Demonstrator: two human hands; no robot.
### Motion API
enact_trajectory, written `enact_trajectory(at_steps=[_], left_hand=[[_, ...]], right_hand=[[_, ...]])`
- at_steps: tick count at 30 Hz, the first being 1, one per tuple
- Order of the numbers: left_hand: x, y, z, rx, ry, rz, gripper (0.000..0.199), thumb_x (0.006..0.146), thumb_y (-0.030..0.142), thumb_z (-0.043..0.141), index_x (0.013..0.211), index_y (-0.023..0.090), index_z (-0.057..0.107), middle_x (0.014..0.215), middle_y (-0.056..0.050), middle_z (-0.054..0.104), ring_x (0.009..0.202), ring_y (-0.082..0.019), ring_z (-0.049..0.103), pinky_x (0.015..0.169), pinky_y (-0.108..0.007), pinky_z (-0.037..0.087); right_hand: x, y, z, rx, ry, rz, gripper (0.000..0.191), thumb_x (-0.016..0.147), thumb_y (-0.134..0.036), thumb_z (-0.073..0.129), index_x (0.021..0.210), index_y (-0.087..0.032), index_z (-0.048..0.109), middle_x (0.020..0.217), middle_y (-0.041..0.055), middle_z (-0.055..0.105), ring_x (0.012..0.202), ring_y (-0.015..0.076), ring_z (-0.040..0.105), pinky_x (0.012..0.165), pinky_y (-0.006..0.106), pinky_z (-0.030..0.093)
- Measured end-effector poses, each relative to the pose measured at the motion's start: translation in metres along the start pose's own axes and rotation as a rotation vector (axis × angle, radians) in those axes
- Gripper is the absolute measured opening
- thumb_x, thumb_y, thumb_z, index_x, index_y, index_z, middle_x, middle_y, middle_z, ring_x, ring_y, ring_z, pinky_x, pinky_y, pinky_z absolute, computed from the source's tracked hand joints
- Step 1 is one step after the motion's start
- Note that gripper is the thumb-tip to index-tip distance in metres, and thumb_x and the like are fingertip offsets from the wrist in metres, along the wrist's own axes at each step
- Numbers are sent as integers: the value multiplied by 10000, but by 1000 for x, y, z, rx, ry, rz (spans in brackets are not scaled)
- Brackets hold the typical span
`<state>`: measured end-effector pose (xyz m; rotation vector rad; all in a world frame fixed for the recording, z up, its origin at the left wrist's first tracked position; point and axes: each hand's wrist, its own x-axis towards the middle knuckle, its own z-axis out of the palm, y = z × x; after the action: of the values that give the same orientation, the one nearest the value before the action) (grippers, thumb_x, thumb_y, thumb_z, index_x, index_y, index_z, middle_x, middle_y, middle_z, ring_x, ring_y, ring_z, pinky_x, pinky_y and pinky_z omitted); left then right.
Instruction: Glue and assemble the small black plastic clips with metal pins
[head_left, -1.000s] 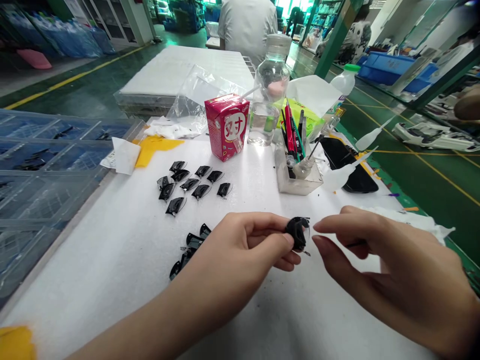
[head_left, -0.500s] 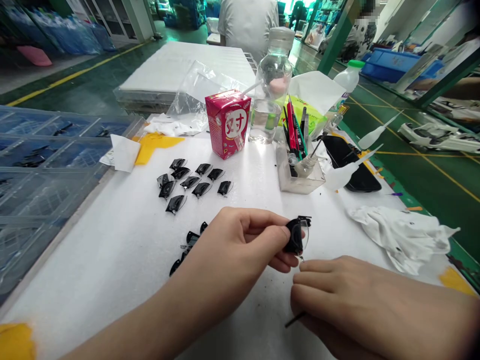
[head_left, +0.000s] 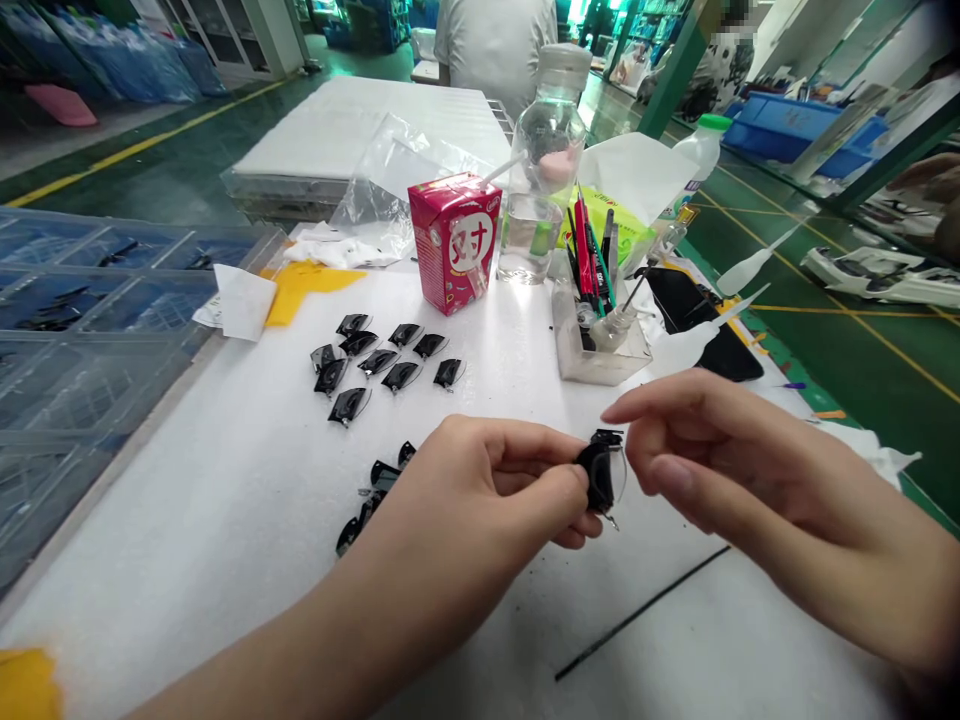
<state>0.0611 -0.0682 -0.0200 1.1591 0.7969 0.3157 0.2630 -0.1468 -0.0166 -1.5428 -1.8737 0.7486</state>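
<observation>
Between thumb and fingers, my left hand grips a small black plastic part with a clear curved edge and a tiny metal bit at its lower end. My right hand is just right of that part, holding nothing, its index finger stretched out above the thumb. Below it a thin black rod lies on the white work surface. Partly hidden behind my left forearm is a cluster of dark parts. Farther back, several similar black parts with clear edges lie spread out.
A red drink carton stands at the back beside a clear bottle. Right of them is a tool holder with pens and tweezers, then a dark phone and a white cloth. A compartment tray lines the left.
My right hand has let go of the black rod, which now lies on the surface. It has risen beside the part, with its fingers opened. My left hand keeps its grip.
</observation>
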Motion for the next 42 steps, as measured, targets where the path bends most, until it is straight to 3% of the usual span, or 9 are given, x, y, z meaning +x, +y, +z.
enact_trajectory(at_steps=[3, 6, 9, 18, 26, 33, 39, 42], left_hand=[[0, -2, 2, -38, 29, 2, 185, 867, 188, 676, 1041, 222, 731, 713, 59, 766, 727, -105, 728, 665, -155, 545], [-1, -4, 3, -2, 76, 53, 308, 843, 189, 696, 1138, 250, 631, 731, 62, 784, 758, -135, 755, 671, -185, 549], [-2, -6, 2, 25, 68, 95, 309, 835, 182, 700, 1113, 266, 596, 767, 47, 795, 784, -169, 770, 672, -220, 554], [-2, -6, 3, 0, 33, 33, 164, 881, 223, 670, 1027, 262, 605, 695, 56, 740, 723, -157, 699, 632, -228, 489], [-3, -8, 4, -26, -16, -1, 127, 850, 209, 657, 926, 241, 561, 652, 61, 711, 640, -135, 604, 610, -230, 413], [-1, -7, 5, -65, -11, -4, 141, 841, 187, 632, 905, 245, 520, 611, 82, 669, 616, -122, 576, 613, -233, 400], [-2, -5, 4, -51, -13, -18, 149, 837, 209, 654, 907, 243, 527, 643, 57, 701, 651, -155, 629, 603, -254, 415], [-2, -6, 4, -71, -18, -31, 170, 804, 149, 644, 900, 240, 538, 653, 58, 712, 658, -149, 625, 624, -257, 431]], right_hand=[[-1, -2, 5, 74, -59, 15, 169, 1063, -361, 523, 1226, -359, 566, 884, -20, 650, 791, 135, 647, 461, 138, 475], [-1, 0, 11, 164, -69, 31, 179, 1059, -311, 538, 1229, -358, 566, 837, -41, 612, 695, 101, 614, 462, 119, 469], [2, 4, 13, 250, -78, 41, 182, 1057, -273, 548, 1221, -348, 575, 775, -61, 560, 633, 70, 570, 515, 102, 482], [2, 0, 10, 526, -178, 214, 123, 1035, -389, 605, 1149, -345, 595, 798, -57, 550, 632, 58, 517, 553, 139, 431], [1, -5, 17, 600, -164, 265, 65, 993, -276, 653, 1027, -320, 618, 714, -72, 498, 601, 60, 480, 536, 145, 396], [1, -3, 17, 721, -154, 288, 95, 985, -221, 657, 1009, -307, 624, 715, -73, 538, 609, 59, 488, 540, 126, 416], [3, 1, 19, 844, -186, 357, 93, 976, -317, 695, 1017, -279, 620, 756, -38, 617, 595, 74, 475, 502, 143, 404], [2, -1, 19, 803, -168, 345, 70, 976, -239, 679, 1004, -286, 634, 749, -45, 630, 584, 65, 467, 507, 134, 398]])
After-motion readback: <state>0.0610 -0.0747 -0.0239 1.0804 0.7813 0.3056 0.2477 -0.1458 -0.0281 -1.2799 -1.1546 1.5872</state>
